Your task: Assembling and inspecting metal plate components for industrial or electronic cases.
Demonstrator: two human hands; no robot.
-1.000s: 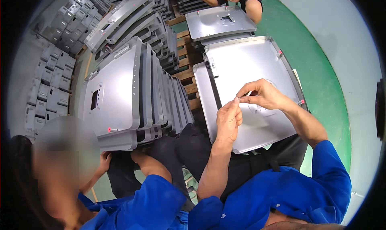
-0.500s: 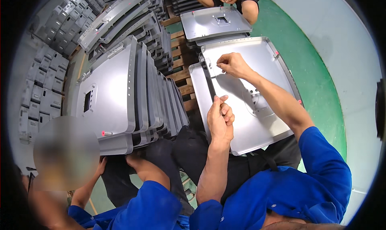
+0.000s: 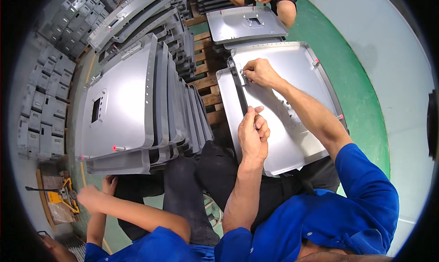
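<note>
A silvery sheet-metal panel [image 3: 286, 150] with raised edges lies in front of me, with another panel under its left side. My right hand [image 3: 261, 72] is pinched at a small bracket [image 3: 241, 73] on the panel's far left edge; what the fingertips hold is too small to make out. My left hand [image 3: 254, 133] is raised over the near left part of the panel, thumb and forefinger together and the other fingers curled. Anything inside it is hidden. Small studs and a fitting [image 3: 289, 111] stand mid-panel, partly behind my right forearm.
A leaning stack of similar panels [image 3: 123, 97] stands at the left, by a co-worker in a blue sleeve [image 3: 157, 243]. Another person crouches behind a far panel [image 3: 238, 26]. Wooden pallets [image 3: 208, 83] lie between; a yellow pallet truck [image 3: 59, 197] is at far left.
My right hand has moved slightly left and now meets the bracket. The co-worker at left has lifted a forearm and leaned away. My left hand keeps its pose over the panel.
</note>
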